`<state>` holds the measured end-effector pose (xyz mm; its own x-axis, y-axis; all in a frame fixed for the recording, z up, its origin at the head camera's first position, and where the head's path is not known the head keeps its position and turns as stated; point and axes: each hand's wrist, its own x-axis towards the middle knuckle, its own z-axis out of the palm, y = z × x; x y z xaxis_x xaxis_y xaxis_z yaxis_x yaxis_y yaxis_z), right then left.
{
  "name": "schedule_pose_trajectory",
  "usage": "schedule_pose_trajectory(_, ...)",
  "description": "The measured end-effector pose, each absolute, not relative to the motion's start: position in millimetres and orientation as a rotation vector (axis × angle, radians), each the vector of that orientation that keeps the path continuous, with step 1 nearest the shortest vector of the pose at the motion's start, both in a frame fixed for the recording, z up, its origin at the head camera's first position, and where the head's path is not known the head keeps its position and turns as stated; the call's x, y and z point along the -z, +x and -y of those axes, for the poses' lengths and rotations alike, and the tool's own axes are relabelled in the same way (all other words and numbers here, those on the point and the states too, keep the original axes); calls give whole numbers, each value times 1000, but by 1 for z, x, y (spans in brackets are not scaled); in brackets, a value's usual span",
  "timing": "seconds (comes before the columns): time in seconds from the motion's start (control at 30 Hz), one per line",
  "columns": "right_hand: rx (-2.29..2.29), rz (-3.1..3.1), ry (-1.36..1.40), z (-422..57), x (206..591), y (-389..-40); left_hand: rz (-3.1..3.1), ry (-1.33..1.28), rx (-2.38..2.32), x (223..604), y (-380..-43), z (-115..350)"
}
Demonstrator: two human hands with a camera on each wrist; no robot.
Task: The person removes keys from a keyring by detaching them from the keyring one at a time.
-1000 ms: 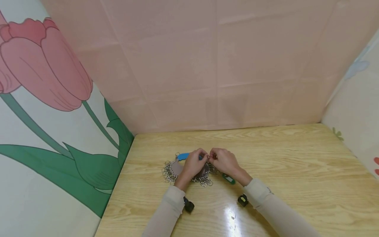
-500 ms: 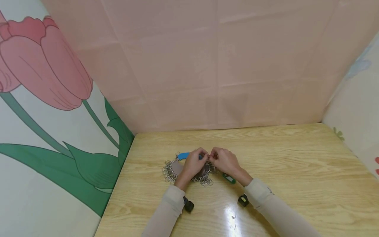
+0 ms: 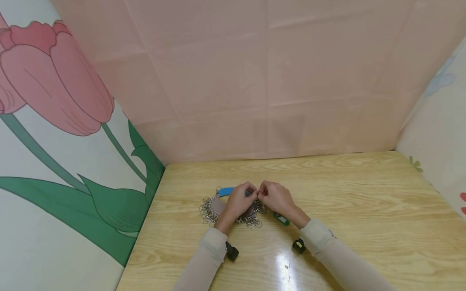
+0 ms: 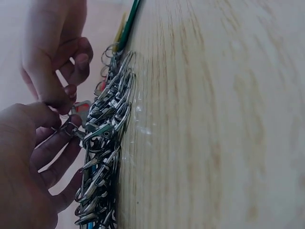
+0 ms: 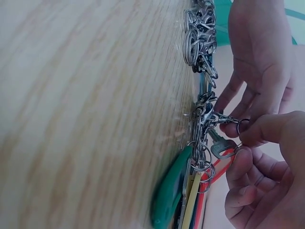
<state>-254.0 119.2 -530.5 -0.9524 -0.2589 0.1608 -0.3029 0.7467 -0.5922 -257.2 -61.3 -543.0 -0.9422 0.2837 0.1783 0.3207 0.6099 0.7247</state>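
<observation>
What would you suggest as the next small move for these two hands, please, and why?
I would probably have the right hand ease the key closer to the metal ring while the left hand steadies it: both hands meet at that ring, which hangs from a clasp, and the key sits right beside it. Whether the key is already threaded is hidden.
</observation>
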Motion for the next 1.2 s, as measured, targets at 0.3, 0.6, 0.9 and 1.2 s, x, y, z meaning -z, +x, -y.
schedule_pose_trajectory(0.3,-950,2853,476,-119,530,-253,2780,-515,1236,545,-258,61)
schedule_pose_trajectory(0.6,-932,2842,486,-119,530,-254,2768,-522,1225,545,-258,61)
schedule_pose_trajectory(0.9,-948,2838,510,-119,528,-252,2782,-485,1243,545,-258,62)
schedule_pose_trajectory(1.2,-972,2848,502,-120,528,-251,2775,-493,1250,545,-258,61)
